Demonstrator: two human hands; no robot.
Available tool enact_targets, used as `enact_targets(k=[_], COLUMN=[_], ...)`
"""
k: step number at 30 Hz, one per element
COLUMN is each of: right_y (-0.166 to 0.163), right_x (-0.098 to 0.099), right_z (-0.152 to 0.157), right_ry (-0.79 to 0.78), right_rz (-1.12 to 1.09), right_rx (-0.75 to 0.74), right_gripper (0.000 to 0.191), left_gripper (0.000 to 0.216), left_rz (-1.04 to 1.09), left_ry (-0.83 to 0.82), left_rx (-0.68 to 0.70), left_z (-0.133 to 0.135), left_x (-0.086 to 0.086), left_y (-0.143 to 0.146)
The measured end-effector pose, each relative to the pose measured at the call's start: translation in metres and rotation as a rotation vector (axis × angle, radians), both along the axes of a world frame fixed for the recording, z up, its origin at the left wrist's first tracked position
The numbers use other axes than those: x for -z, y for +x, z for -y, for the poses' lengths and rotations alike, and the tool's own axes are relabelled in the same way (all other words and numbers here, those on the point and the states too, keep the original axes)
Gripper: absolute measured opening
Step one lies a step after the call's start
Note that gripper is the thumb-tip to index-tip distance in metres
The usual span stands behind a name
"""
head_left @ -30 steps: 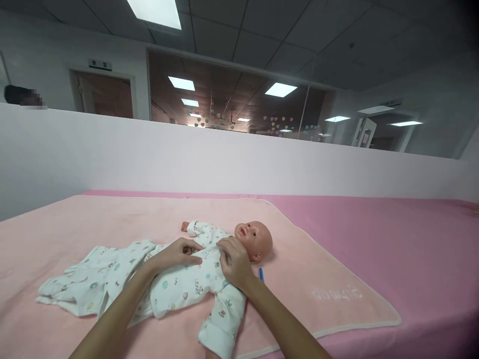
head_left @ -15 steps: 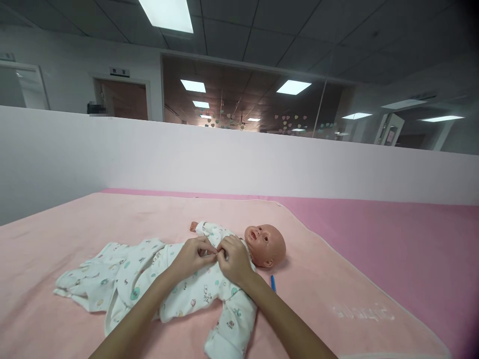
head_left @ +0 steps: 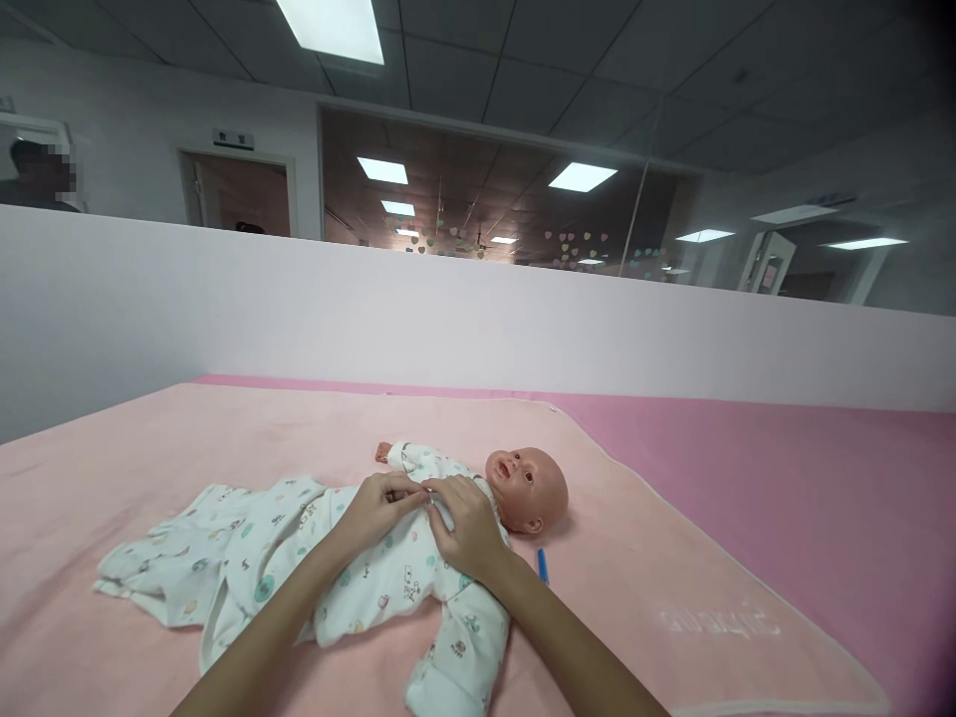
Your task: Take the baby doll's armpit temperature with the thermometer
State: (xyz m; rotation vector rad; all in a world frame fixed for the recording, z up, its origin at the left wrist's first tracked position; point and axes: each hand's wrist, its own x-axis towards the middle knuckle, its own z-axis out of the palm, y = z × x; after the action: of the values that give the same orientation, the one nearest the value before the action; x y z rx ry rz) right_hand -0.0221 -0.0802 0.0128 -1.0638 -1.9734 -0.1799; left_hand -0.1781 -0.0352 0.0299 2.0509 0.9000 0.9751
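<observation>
A baby doll [head_left: 532,488] lies on its back, its head to the right and one hand showing at the far side. It wears a white baby romper [head_left: 395,593] printed with small green and coloured figures; the legs of the garment spread flat to the left. My left hand [head_left: 379,513] pinches the fabric at the chest front. Close against it, my right hand [head_left: 467,523] rests on the upper chest with thumb and fingers closed on the same front edge. Their fingertips nearly touch, and whatever fastening lies between them is too small to make out.
Beneath the doll is a peach blanket [head_left: 642,558] over a pink mat [head_left: 807,478]. A blue stick-like thing [head_left: 543,566] lies beside the doll's head, near my right forearm. A white partition [head_left: 478,324] runs along the back. Beyond it, at far left, is a person [head_left: 37,177].
Both hands have shifted slightly left along the chest front, and the right fingers reach out flatter. The doll stays in place. A person now shows behind the partition at far left.
</observation>
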Motion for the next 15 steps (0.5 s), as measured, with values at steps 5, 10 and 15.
enact_targets(k=[5, 10, 15], right_y=[0.0002, 0.0010, 0.0005], right_x=[-0.0012, -0.0030, -0.0028], right_z=[0.0013, 0.0011, 0.0015], right_ry=[-0.012, 0.004, 0.019], right_rz=[-0.011, -0.033, -0.034], right_rx=[0.002, -0.041, -0.051], right_gripper=[0.025, 0.034, 0.036], left_gripper=[0.023, 0.020, 0.020], left_rz=[0.004, 0.046, 0.103], left_ry=[-0.024, -0.029, -0.077], left_rx=[-0.001, 0.002, 0.019], left_z=[0.0019, 0.0038, 0.0057], left_x=[-0.0013, -0.0025, -0.0049], left_y=[0.0006, 0.0013, 0.0017])
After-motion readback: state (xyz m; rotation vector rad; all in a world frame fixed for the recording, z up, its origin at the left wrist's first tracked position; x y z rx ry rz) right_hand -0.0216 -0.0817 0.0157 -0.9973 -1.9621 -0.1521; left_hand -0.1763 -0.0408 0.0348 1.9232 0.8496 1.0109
